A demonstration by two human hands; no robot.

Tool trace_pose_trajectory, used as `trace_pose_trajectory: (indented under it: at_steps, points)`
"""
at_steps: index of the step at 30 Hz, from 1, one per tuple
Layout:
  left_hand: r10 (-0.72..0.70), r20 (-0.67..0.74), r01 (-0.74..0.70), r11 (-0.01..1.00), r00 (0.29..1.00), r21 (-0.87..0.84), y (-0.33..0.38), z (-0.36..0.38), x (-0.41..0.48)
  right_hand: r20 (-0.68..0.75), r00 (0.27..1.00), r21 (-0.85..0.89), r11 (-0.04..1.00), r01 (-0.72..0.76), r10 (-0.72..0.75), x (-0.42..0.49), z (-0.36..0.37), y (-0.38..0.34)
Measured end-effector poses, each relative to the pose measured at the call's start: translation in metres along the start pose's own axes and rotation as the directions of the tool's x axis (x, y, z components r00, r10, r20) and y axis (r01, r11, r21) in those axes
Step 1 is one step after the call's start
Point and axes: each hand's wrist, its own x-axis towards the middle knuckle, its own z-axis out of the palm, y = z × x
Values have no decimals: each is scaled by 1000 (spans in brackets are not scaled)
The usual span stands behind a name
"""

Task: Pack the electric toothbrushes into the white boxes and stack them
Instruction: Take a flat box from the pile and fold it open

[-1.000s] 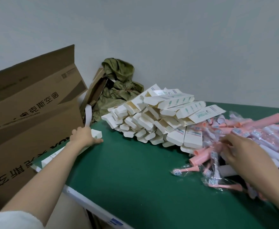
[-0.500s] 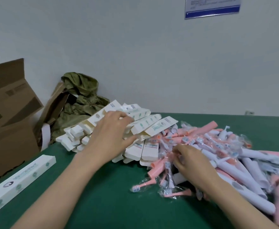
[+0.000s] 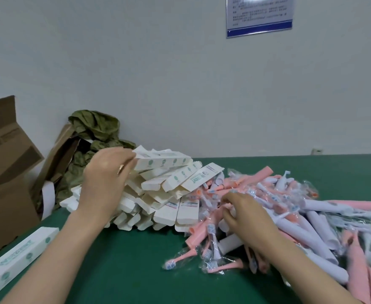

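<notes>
– Toothbrushes (image 3: pixel 316 218), how many do you count?

– Too many to number. Pink ones and white ones, in clear bags, lie heaped on the right half of the green bench (image 3: pixel 118 270), and the heap runs off the right edge.

– And the white boxes (image 3: pixel 169 200)?

– Dozens, in a loose pile at the middle of the bench, touching the toothbrush heap. One lone box (image 3: pixel 19 260) lies well apart at the near left, its end cut off by the frame.

– Two hands?

– Two. The left hand (image 3: pixel 105 178) rests on the box pile, and its fingers (image 3: pixel 128 163) pinch the end of the top box (image 3: pixel 164 162). The right hand (image 3: pixel 243 213) is sunk into the toothbrushes with its fingers curled down among them (whether they hold one I cannot tell, since the tips are buried).

– Anything else?

– One brown carton (image 3: pixel 2 172) at the left, partly out of view, one olive cloth (image 3: pixel 92 132) bunched behind the boxes, and one notice (image 3: pixel 259 16) on the wall, its print too blurred to read.
</notes>
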Motion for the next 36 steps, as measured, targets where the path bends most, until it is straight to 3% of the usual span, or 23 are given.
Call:
trace_pose_trajectory:
  at_steps: [4, 7, 9, 11, 14, 17, 20, 22, 25, 28, 30, 34, 36]
  points:
    - [115, -258, -156, 978, 959, -142, 12, -3, -4, -258, 964, 195, 973, 124, -71, 7, -20, -14]
    - [124, -329, -226, 929, 936, -292, 29, -3, -4, -407, 879, 68, 952, 299, -247, 18, -40, -39]
    - [115, -335, -255, 875, 935, -413, 43, 0, -3, -371, 865, -45, 937, 347, -339, 27, -49, -54]
    - [55, -325, -226, 827, 944, -515, 54, 5, -3, -249, 900, -7, 930, 368, -358, 33, -53, -61]
    - [-107, -257, -92, 748, 961, -657, 67, 12, -3, -81, 937, 241, 905, 350, -340, 34, -50, -57]
    - [-226, -142, 44, 659, 964, -751, 77, 18, -2, -209, 926, 319, 873, 369, -315, 30, -49, -48]
    - [-310, 165, 299, 456, 936, -838, 86, 24, 4, -304, 941, 408, 872, 270, -149, 30, -56, -40]
    - [-270, 362, 438, 321, 892, -840, 91, 29, 11, -292, 950, 465, 852, 239, -107, 31, -61, -40]
    - [-166, 363, 395, 249, 917, -884, 105, 38, 21, -244, 960, 504, 828, 245, -135, 33, -66, -43]
    - [-208, 292, 325, 146, 934, -934, 118, 44, 29, -139, 979, 591, 780, 204, -150, 33, -73, -39]
    - [-247, 257, 306, 185, 934, -934, 125, 47, 33, -120, 985, 732, 659, 175, -128, 34, -84, -36]
    - [-212, 173, 254, 460, 962, -851, 144, 52, 31, -229, 973, 915, 345, 209, 17, 35, -111, -36]
    - [-174, 146, 218, 535, 974, -816, 154, 55, 26, -255, 966, 892, 393, 222, 35, 33, -118, -39]
